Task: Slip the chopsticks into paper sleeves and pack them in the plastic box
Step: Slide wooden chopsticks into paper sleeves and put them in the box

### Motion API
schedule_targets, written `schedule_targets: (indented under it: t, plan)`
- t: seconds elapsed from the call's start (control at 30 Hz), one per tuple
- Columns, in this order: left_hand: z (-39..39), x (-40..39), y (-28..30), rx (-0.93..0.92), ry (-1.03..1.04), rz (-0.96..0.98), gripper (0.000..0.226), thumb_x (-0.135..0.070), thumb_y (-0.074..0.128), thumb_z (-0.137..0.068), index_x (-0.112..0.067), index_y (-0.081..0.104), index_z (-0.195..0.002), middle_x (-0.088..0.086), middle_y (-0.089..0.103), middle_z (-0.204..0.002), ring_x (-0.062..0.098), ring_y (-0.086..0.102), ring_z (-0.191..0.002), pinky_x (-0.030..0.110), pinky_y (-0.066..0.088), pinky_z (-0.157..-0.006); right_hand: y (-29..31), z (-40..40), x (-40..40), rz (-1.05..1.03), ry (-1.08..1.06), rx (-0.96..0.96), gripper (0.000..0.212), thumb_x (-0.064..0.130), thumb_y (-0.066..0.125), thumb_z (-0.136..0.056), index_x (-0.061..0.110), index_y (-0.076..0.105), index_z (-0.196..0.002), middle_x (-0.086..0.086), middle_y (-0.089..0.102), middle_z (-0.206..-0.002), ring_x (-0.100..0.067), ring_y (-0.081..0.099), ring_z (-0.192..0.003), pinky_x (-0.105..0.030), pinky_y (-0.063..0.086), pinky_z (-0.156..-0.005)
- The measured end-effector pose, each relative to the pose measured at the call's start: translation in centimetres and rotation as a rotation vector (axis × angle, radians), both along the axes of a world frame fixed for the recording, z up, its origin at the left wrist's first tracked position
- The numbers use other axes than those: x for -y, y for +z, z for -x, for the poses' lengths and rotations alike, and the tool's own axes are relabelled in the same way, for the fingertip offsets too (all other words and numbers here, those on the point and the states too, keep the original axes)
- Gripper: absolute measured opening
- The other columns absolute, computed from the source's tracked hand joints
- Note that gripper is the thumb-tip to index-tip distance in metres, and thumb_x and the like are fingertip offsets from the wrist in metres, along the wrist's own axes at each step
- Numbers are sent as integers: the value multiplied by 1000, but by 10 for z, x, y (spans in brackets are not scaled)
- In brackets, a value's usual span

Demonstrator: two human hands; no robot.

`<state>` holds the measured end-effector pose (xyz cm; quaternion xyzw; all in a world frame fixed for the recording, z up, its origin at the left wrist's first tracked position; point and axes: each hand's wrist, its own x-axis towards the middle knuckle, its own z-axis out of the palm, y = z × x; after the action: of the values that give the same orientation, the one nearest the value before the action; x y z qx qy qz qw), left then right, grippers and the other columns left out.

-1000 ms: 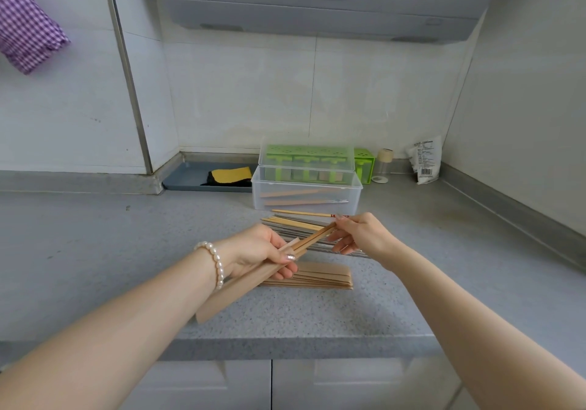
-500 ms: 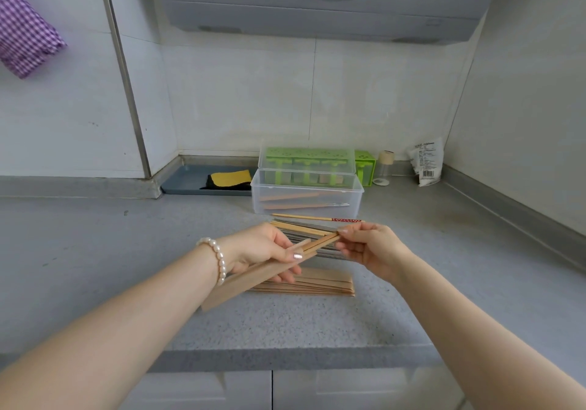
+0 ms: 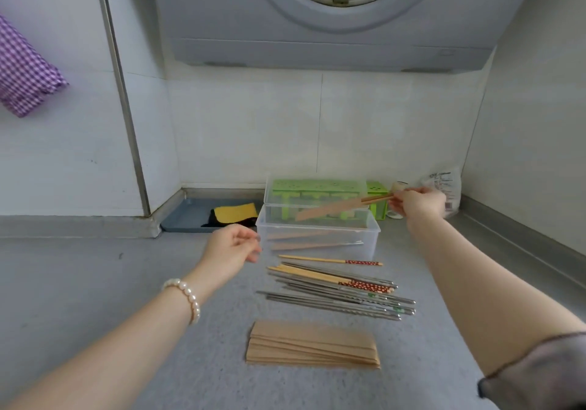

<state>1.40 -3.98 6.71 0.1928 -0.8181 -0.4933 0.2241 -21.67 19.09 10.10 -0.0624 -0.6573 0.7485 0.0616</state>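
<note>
At the left of centre, the left hand [image 3: 233, 246] hovers above the grey speckled bench [image 3: 95, 283], fingers loosely curled and holding nothing; it sits just left of the clear rectangular plastic box [image 3: 318, 235], probably free to steady the box or reach for the next pair.

Lower centre, a flat stack of brown paper sleeves [image 3: 312, 346] lies near the bench's front edge, within easy reach. Above it the loose chopsticks [image 3: 339, 286], steel ones and wooden ones with red patterned ends, lie side by side in a rough pile, one wooden stick slightly apart nearer the box. The box stands open behind them, with two sleeved pairs already lying lengthwise inside, so the long axis suits the load. A green lidded container [image 3: 317, 187] stands right behind it.

At centre right, the right hand [image 3: 417, 202] pinches the bare wooden ends of a sleeved pair of chopsticks [image 3: 336, 209], holding it tilted, sleeve end low over the box opening. Lowering it looks unobstructed; the box's far rim and the green container are the close edges. Open bench stretches to the left and right.
</note>
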Motion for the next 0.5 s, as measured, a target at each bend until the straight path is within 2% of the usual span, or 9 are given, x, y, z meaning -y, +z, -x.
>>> schedule_targets:
  t: [0.17, 0.27, 0.3, 0.37, 0.43, 0.5]
  plan:
    - [0, 2, -15, 83, -48, -16, 10, -10, 53, -91, -16, 60, -94, 1, 69, -88, 14, 67, -76, 24, 51, -76, -12, 17, 46, -127, 18, 99, 13, -3, 70, -75, -1, 57, -75, -19, 66, -69, -22, 62, -41, -32, 56, -43]
    - [1, 5, -17, 105, -56, -12, 10, -10, 53, -91, -19, 59, -91, 1, 69, -87, 13, 68, -75, 21, 50, -72, -23, 24, 62, -199, 42, 156, 24, -3, 67, -77, 0, 50, -61, -16, 61, -57, -28, 67, -57, -42, 60, -66]
    - [1, 7, -18, 107, -55, -12, 10, -10, 54, -91, -19, 59, -91, 1, 69, -87, 13, 68, -75, 20, 51, -71, -26, 27, 67, -226, 46, 164, 25, -1, 68, -78, 1, 50, -60, -15, 61, -56, -28, 68, -60, -41, 60, -68]
    - [2, 9, -19, 110, -57, -13, 10, -9, 54, -90, -18, 59, -91, 1, 69, -87, 13, 68, -74, 20, 52, -70, -31, 31, 73, -299, 35, 149, 25, 7, 69, -79, 3, 51, -63, -12, 64, -53, -26, 67, -61, -34, 58, -61]
    - [1, 9, -21, 118, -62, -18, 10, -9, 54, -90, -17, 59, -92, 1, 70, -87, 14, 68, -75, 22, 53, -73, -33, 33, 77, -475, 83, 99, 24, 19, 67, -84, 5, 52, -70, -13, 69, -70, -29, 67, -73, -31, 55, -60]
    - [1, 8, -23, 122, -72, -26, 11, -8, 55, -90, -17, 59, -95, 2, 70, -88, 16, 69, -76, 24, 54, -75, -31, 28, 80, -668, 178, 33, 29, 30, 56, -91, 5, 51, -77, -12, 62, -80, -30, 61, -78, -29, 47, -56]
